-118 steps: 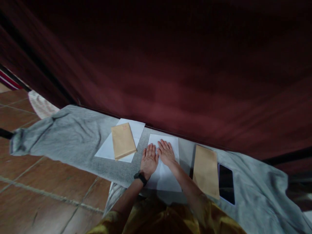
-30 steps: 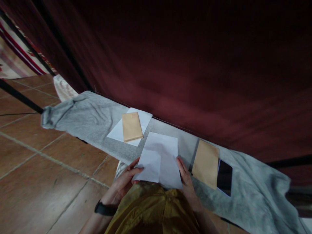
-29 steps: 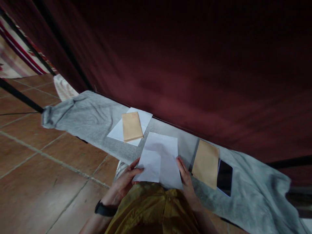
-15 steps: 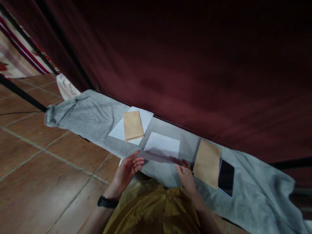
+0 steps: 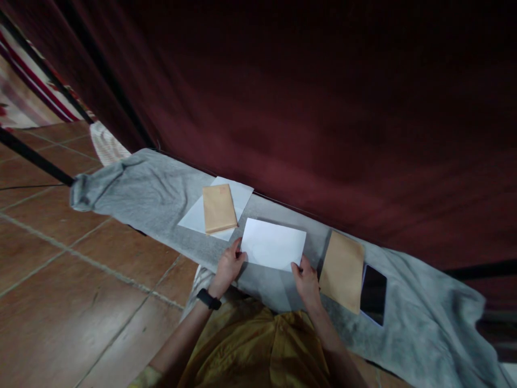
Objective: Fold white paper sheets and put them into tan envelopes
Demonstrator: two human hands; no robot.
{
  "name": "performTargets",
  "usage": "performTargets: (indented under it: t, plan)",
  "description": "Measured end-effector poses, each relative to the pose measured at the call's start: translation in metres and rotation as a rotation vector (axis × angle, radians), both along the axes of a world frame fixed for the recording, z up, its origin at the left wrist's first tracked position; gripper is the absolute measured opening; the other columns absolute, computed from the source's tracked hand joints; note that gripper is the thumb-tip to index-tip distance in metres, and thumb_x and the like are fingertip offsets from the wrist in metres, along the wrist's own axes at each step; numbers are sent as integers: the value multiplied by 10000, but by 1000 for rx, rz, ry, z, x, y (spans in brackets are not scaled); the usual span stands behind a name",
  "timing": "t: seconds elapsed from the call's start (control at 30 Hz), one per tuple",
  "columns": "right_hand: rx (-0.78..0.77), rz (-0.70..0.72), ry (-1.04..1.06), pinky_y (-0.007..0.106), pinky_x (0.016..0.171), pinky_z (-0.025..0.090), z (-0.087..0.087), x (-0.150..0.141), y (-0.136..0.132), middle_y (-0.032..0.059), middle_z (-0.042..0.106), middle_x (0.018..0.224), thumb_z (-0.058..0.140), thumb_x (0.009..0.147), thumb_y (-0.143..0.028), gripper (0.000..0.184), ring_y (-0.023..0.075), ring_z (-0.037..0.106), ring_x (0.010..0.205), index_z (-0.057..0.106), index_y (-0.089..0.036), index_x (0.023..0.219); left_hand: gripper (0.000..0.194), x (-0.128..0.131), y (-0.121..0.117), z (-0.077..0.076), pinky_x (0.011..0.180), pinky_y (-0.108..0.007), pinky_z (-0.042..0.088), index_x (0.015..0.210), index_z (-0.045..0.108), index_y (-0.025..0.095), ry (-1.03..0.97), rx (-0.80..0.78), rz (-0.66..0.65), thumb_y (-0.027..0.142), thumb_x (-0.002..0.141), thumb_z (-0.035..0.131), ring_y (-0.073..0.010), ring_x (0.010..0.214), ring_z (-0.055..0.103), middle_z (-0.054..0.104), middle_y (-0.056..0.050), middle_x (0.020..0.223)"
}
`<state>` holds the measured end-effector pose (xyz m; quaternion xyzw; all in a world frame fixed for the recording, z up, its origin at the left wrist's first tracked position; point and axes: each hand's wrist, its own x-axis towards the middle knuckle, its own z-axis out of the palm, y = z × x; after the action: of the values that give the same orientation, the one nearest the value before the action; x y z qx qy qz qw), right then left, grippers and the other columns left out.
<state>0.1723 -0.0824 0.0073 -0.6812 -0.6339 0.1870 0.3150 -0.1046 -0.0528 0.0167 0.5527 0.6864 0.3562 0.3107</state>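
Observation:
A sheet of white paper [image 5: 273, 243] is held nearly flat low over the grey-covered bench, its white face toward me. My left hand [image 5: 231, 263] pinches its near left corner, thumb on top. At the near right corner my right hand [image 5: 306, 279] has its thumb over the edge and fingers curled beneath. Whether the sheet touches the cloth, I cannot tell. A brown envelope [image 5: 342, 272] lies flat just right of my right hand. Beyond my left hand, a thick brown envelope or small stack [image 5: 220, 208] rests on white paper [image 5: 243, 195].
A dark-screened tablet or phone [image 5: 374, 295] lies beside the right envelope, slightly overlapped by it. Wrinkled grey cloth [image 5: 149, 186] covers the narrow bench. A dark red curtain [image 5: 291, 134] hangs along its far side. Metal poles [image 5: 36, 156] and a tiled floor [image 5: 92, 291] are on the left.
The held paper has tipped from nearly edge-on to flat, now covering the white sheet seen behind it. My left hand has moved up and right, closing from loosely spread fingers onto the corner.

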Motion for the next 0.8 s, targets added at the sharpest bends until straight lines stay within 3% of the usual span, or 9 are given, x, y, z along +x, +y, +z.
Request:
performTargets:
  t: [0.13,0.2,0.27,0.47,0.57,0.67,0.8]
  plan:
    - [-16,46,151,326,753,547,8,0,2,94,769,896,460,949,-529,434,241,712,821,696,-184,1064,268,3,-3,9,826,-362,531,1024,713,188,-64,29,-28,258,792,599,-229,802,684,737,-47,831]
    - [-13,34,264,312,731,547,18,2,2,89,774,920,478,940,-545,419,236,708,846,697,-196,1018,166,3,-5,20,835,-351,529,885,692,205,-141,73,2,321,808,601,-222,815,678,736,-39,834]
    - [9,-5,348,299,693,536,33,3,2,77,767,883,512,925,-564,401,225,698,807,686,-205,962,189,3,-7,36,875,-343,519,838,670,214,-179,133,62,396,823,620,-219,860,668,732,-31,862]
    - [183,-61,427,247,588,436,106,3,6,-27,615,671,588,901,-570,360,159,552,651,598,-220,816,310,3,-11,96,867,-300,508,981,669,199,-419,356,47,482,855,687,-192,908,655,718,-35,950]
    - [236,-107,507,236,586,408,129,2,20,-60,535,648,607,889,-554,352,134,497,623,577,-216,798,424,4,-8,113,867,-289,509,1129,654,194,-490,354,-35,455,813,764,-185,937,660,729,-43,1023]
    - [187,-98,585,239,585,411,126,1,40,-58,547,665,603,878,-542,339,132,488,616,600,-205,832,447,8,-4,111,743,-259,515,1105,653,183,-574,228,-77,477,792,776,-158,794,657,736,-19,894]
    - [141,-94,476,278,650,465,89,-1,67,6,665,788,527,890,-517,362,173,566,709,651,-180,939,424,15,9,77,622,-251,495,1028,649,171,-642,116,-34,511,792,746,-144,650,629,727,-10,794]
